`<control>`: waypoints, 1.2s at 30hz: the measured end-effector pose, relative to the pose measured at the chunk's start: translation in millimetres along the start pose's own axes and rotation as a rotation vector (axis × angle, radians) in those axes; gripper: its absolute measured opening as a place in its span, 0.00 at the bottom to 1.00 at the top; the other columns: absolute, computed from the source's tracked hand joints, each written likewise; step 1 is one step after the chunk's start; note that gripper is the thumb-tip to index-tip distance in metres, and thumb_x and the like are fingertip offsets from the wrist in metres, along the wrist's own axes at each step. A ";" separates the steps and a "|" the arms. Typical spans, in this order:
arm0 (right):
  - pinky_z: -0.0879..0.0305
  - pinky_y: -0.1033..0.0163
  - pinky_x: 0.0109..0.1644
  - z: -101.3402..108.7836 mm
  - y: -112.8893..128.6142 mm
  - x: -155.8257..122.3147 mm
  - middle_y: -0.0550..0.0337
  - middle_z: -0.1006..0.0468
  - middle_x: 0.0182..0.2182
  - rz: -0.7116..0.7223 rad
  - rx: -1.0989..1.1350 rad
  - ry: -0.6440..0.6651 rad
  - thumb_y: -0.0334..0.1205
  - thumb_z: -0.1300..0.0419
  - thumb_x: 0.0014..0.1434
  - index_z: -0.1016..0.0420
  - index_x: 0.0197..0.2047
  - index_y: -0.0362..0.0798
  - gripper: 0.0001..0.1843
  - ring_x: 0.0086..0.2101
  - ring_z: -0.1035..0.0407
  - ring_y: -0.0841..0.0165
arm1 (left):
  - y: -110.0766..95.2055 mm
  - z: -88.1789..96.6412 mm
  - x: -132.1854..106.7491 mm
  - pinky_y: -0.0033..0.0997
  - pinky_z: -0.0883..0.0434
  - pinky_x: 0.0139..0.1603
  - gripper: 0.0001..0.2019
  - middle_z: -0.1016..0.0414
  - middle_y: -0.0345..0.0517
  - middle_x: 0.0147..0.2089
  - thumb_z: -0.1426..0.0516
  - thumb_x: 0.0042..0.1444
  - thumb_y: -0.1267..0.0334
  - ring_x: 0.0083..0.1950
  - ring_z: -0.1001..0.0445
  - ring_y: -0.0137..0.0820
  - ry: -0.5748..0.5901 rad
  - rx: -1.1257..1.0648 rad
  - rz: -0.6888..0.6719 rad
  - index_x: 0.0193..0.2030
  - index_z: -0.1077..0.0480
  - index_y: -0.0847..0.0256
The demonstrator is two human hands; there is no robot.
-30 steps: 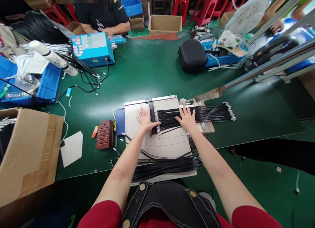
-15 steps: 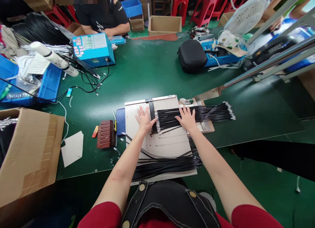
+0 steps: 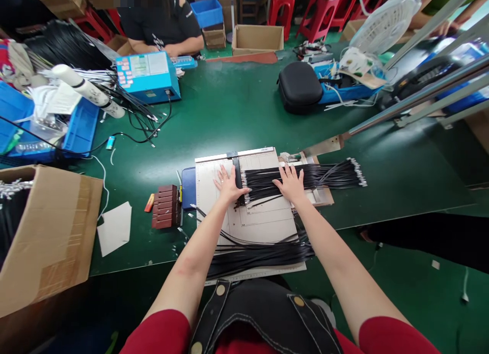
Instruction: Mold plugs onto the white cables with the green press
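My left hand point(image 3: 228, 187) rests open beside the black bar point(image 3: 237, 171) across the pale, lined cutting board point(image 3: 263, 220). Its thumb reaches over the bar to the silvery ends of a row of black cables point(image 3: 263, 177). Fingers spread, my right hand point(image 3: 292, 185) lies flat on these same cables, which run side by side off the board's right side to more silvery ends. A second bundle of black cables point(image 3: 244, 260) lies along the board's near edge, under my forearms. The cutter's long blade arm point(image 3: 324, 146) is raised at the right.
A brown slotted block point(image 3: 165, 206) stands left of the board. Further left are a paper piece point(image 3: 115, 227) and a cardboard box point(image 3: 57, 232) of cables. A blue machine point(image 3: 148, 78), a black case point(image 3: 299, 87) and a white fan point(image 3: 385, 20) stand beyond. A person point(image 3: 164, 23) sits opposite.
My left thumb has slid right, past the black bar onto the cable ends. My right hand has stayed on the cables. The whole view has shifted slightly.
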State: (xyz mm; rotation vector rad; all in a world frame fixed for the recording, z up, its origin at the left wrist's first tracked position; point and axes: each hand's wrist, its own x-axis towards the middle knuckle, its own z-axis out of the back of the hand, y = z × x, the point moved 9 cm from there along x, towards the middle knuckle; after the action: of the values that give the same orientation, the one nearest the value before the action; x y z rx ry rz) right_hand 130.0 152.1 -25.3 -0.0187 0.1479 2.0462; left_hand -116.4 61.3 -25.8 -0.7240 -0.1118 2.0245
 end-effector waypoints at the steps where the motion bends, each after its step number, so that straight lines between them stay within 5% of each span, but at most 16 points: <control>1: 0.63 0.31 0.68 0.4 0.2 0.0 0.40 0.46 0.71 0.001 0.000 0.000 0.56 0.56 0.72 0.42 0.72 0.42 0.35 0.69 0.53 0.46 | 0.0 0.4 0.1 0.65 0.64 0.72 0.60 0.84 0.60 0.78 0.33 0.44 0.41 0.78 0.75 0.60 0.004 0.003 0.004 0.77 0.61 0.51; 13: 0.62 0.30 0.68 0.7 0.9 0.2 0.40 0.46 0.71 0.007 -0.003 0.011 0.56 0.57 0.72 0.43 0.72 0.42 0.35 0.69 0.53 0.45 | -0.7 -6.9 -17.4 0.62 0.66 0.73 0.60 0.84 0.65 0.78 0.32 0.45 0.42 0.77 0.78 0.58 0.066 -0.001 0.021 0.77 0.63 0.56; 20: 0.62 0.30 0.68 -1.6 -0.1 0.9 0.40 0.46 0.71 0.004 -0.005 0.015 0.57 0.58 0.71 0.43 0.72 0.43 0.36 0.69 0.53 0.45 | 8.5 -6.6 -19.6 0.58 0.65 0.74 0.57 0.84 0.64 0.78 0.32 0.49 0.51 0.77 0.78 0.56 0.090 -0.066 0.054 0.78 0.63 0.56; 29: 0.62 0.30 0.69 -1.2 0.6 1.5 0.41 0.47 0.72 -0.004 -0.010 0.036 0.57 0.59 0.72 0.43 0.72 0.43 0.36 0.69 0.53 0.45 | 9.7 -10.8 -22.5 0.65 0.64 0.73 0.58 0.81 0.62 0.78 0.32 0.47 0.46 0.78 0.74 0.59 -0.004 -0.035 0.037 0.77 0.61 0.55; 36: 0.61 0.29 0.68 -2.8 0.3 2.0 0.40 0.46 0.71 0.004 -0.017 0.026 0.58 0.59 0.71 0.43 0.72 0.42 0.36 0.69 0.54 0.45 | 3.2 -14.3 -28.0 0.68 0.64 0.72 0.60 0.83 0.62 0.78 0.32 0.44 0.41 0.77 0.77 0.61 0.047 -0.015 0.032 0.77 0.61 0.54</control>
State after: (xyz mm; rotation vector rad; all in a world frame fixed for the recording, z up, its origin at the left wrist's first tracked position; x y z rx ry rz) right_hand 128.7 153.4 -28.1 -0.0561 0.1464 2.0514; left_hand -100.7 33.9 -26.1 -0.7869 -0.0885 2.0378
